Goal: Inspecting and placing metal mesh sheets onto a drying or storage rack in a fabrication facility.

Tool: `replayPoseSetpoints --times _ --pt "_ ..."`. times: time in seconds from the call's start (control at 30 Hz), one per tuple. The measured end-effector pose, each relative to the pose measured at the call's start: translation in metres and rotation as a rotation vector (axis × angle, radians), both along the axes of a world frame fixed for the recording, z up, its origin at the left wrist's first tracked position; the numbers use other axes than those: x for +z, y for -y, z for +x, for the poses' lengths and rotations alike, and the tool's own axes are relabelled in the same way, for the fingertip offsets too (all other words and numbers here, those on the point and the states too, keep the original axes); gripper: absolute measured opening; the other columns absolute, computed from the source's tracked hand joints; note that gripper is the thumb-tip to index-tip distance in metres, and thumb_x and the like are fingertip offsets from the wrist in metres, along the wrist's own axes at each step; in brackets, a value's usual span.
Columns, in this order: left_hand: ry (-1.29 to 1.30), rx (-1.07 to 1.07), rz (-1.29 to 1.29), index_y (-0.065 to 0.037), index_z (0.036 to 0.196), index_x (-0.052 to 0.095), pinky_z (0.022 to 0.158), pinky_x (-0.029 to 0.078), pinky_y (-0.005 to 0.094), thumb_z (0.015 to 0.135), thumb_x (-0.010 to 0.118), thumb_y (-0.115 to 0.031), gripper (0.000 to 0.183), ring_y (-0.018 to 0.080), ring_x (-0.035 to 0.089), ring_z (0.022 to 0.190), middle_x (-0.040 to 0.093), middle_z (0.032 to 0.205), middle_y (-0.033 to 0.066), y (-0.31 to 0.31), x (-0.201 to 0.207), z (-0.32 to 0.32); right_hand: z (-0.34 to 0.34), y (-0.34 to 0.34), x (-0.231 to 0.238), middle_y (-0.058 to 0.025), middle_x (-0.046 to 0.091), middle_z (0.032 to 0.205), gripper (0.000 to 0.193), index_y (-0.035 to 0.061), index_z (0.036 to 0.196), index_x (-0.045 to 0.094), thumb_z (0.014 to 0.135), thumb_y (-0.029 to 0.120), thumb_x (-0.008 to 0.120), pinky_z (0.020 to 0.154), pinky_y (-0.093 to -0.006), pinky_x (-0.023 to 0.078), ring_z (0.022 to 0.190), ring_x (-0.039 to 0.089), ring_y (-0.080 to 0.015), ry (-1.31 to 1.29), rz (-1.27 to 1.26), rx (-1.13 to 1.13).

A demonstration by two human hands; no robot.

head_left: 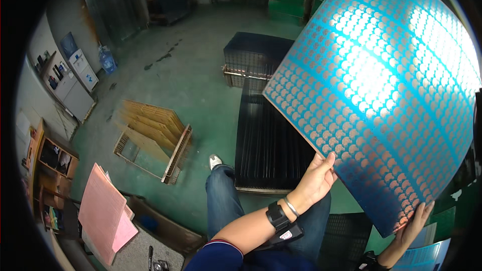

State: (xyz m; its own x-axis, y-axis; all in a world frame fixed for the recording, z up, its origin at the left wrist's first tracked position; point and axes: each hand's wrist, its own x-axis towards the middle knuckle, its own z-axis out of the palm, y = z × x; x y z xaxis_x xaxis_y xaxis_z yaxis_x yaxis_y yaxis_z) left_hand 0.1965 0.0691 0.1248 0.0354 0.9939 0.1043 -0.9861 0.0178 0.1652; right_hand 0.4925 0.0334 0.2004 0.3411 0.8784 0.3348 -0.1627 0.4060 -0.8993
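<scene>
In the head view, the person's left grip (pixel 319 174) pinches the near-left edge of a large blue sheet (pixel 371 100) with copper-coloured dots, the thumb on its face. The right grip (pixel 414 223) holds its lowest corner. The sheet is tilted up ahead of both grips, most of it unsupported beyond them.

With support only along that near side, the far end could sag or swing; if the left grip slipped, the sheet could twist about the right one. Its left corner overhangs the black rack (pixel 258 189) ahead and to the left of the left grip, so a dip there could knock that corner or scrape the face. Bright glare might also hide a flaw.

Well to the left of the left grip and nearer the body, a grey bench (pixel 134 254) bears pink boards (pixel 103 211) and a pen (pixel 150 257). Farther ahead on that side, a rack of tan boards (pixel 153 125) stands on the dark-stained green floor (pixel 201 50). Beyond it are a water bottle (pixel 106 60) and, farther right, green stacks (pixel 288 0) by the far wall.
</scene>
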Motion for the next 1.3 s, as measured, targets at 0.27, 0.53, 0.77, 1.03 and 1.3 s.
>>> replayPoseSetpoints --times 0.27,0.53,0.77,1.03,1.3 --pt "0.218 -0.155 -0.183 -0.014 0.100 0.055 0.080 0.050 0.0252 0.092 0.056 -0.014 0.009 0.0076 0.058 0.082 0.060 0.089 -0.0034 0.003 -0.056 0.008 -0.074 0.050 0.031 -0.0190 0.056 0.112 0.056 -0.0072 0.129 0.039 0.083 0.020 0.056 0.088 -0.0372 0.045 0.097 0.057 -0.0266 0.213 -0.084 -0.016" --pt "0.179 -0.294 -0.350 -0.016 0.088 0.058 0.087 0.044 0.0309 0.091 0.058 -0.030 0.014 0.0143 0.056 0.089 0.059 0.088 -0.0033 0.040 -0.120 -0.008 -0.110 0.034 0.015 -0.0099 0.061 0.093 0.039 -0.0075 0.108 0.055 0.078 0.017 0.057 0.068 -0.0250 0.041 0.077 0.054 -0.0148 0.621 -0.127 0.142" --pt "-0.182 -0.545 -0.504 -0.009 0.105 0.053 0.094 0.044 0.0293 0.094 0.046 -0.044 0.037 0.0147 0.054 0.100 0.057 0.107 0.0055 0.053 -0.181 -0.038 -0.169 0.005 -0.006 -0.0037 0.058 0.064 0.023 -0.0073 0.108 0.052 0.086 0.001 0.049 0.049 -0.0215 0.039 0.053 0.050 -0.0083 0.802 -0.253 0.472" --pt "-0.243 -0.571 -0.747 -0.009 0.112 0.049 0.098 0.041 0.0329 0.095 0.040 -0.046 0.042 0.0180 0.049 0.112 0.054 0.113 0.0069 0.044 -0.237 -0.040 -0.196 -0.029 -0.067 -0.0107 0.055 0.058 0.048 -0.0047 0.133 0.038 0.087 0.001 0.049 0.048 -0.0253 0.041 0.047 0.050 -0.0114 0.894 -0.360 0.556" --pt "-0.462 -0.688 -0.812 0.006 0.125 0.039 0.098 0.043 0.0409 0.094 0.035 -0.054 0.067 0.0301 0.052 0.112 0.054 0.118 0.0201 0.038 -0.235 -0.058 -0.220 -0.065 -0.081 -0.0201 0.061 0.078 0.055 0.0021 0.137 0.036 0.084 0.000 0.050 0.060 -0.0275 0.046 0.063 0.062 -0.0185 1.009 -0.305 0.558"
